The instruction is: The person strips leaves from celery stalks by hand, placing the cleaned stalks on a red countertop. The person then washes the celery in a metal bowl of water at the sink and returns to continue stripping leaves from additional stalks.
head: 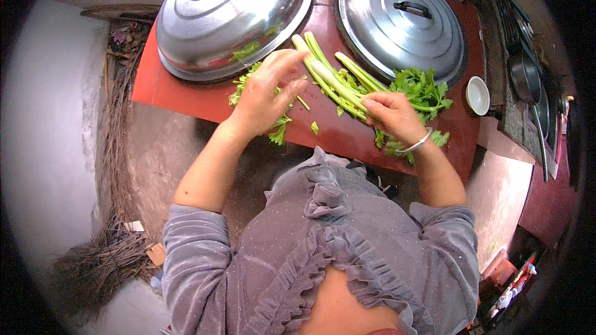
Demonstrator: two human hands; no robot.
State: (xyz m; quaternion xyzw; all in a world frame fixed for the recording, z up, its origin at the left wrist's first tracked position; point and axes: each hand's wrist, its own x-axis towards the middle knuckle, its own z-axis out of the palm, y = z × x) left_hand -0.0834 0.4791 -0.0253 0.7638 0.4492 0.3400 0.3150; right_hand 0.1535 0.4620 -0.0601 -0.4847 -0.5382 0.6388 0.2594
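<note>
My right hand (393, 114) grips green celery stalks (333, 81) near their leafy end. Their pale cut ends point up and left. My left hand (270, 90) is beside those pale ends, thumb and fingers apart, with nothing seen between them; a fingertip overlaps one stalk, and I cannot tell if they touch. Beneath and beside the left hand lie plucked celery leaves (280, 131), partly hidden by it. More stalks (361, 72) lie behind the held ones, and a leafy bunch (416, 90) spreads to the right of them. A bangle circles my right wrist.
Two large metal lids with black handles, a left lid (233, 18) and a right lid (400, 18), cover the back of the red tiled counter (186, 95). A small white bowl (477, 96) sits at right, near a dark pan (525, 77). Dry twigs (107, 260) lie at lower left.
</note>
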